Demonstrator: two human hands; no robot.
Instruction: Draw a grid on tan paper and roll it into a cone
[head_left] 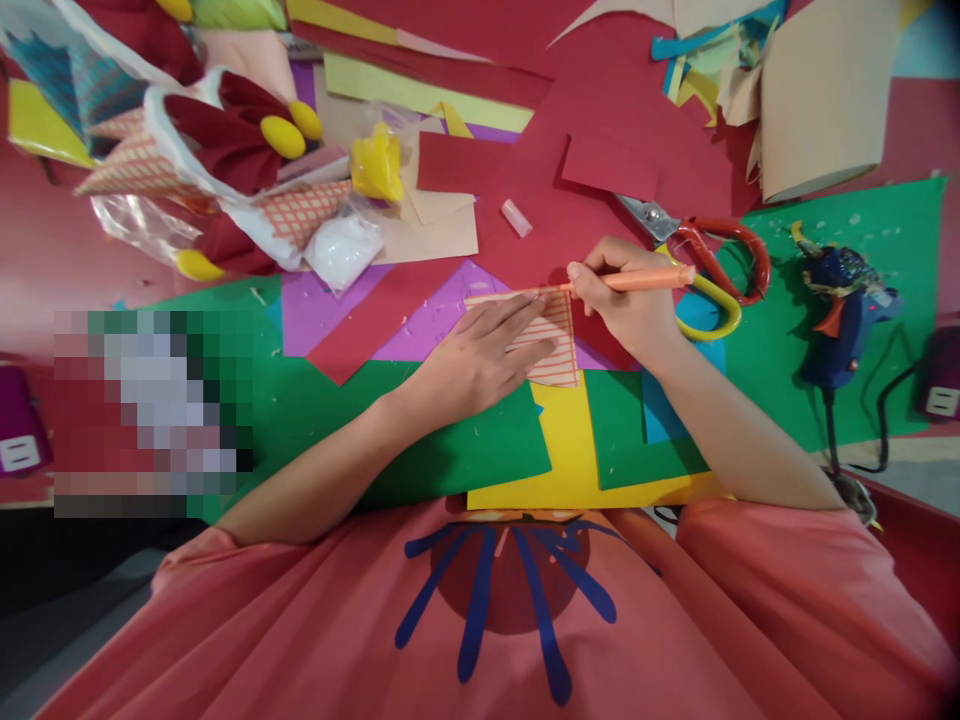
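Note:
My right hand (626, 305) grips an orange marker (652, 279), its tip at the top edge of a cream piece of paper (555, 345). Orange parallel lines run across that paper, with one line along its right side. My left hand (487, 345) lies flat over the paper's left part, fingers stretched out, hiding much of it. A pale pink marker cap (516, 218) lies just above, on red paper. Scissors (694, 235) with red and yellow handles rest beyond my right hand.
A blue glue gun (844, 320) with its cord lies on green sheet (907, 250) at the right. Paper cones with orange grids (304, 215) and yellow ovals stand at upper left. A tan paper roll (821, 100) and paper scraps fill the upper right.

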